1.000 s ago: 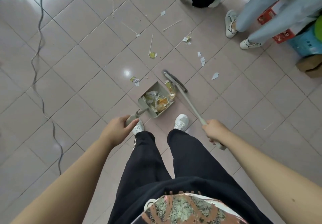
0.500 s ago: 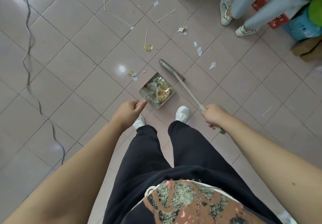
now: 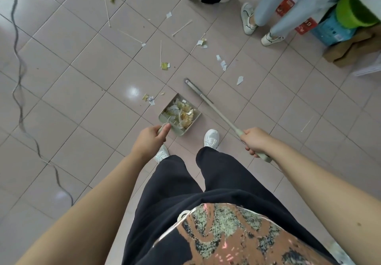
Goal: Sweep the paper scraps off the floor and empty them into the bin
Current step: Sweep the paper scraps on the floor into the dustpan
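My left hand (image 3: 151,138) grips the handle of a pale green dustpan (image 3: 165,118) that sits in front of my feet, filled with crumpled paper and wrappers (image 3: 182,112). My right hand (image 3: 254,142) grips the handle of a broom (image 3: 216,110); its grey head (image 3: 194,88) is just right of the pan's mouth. Loose scraps (image 3: 149,99) lie left of the pan. More white scraps (image 3: 222,64) and thin sticks (image 3: 160,53) are scattered on the tiled floor farther ahead. No bin shows plainly.
A black cable (image 3: 19,91) snakes across the tiles on the left. Two other people's legs and shoes (image 3: 250,20) stand at the top. Boxes and a green tub (image 3: 350,15) crowd the top right corner.
The broom head has drawn back from the dustpan's mouth to its right side. My view has risen and tilted, so pan and feet sit farther from me. Both hands keep their grip.
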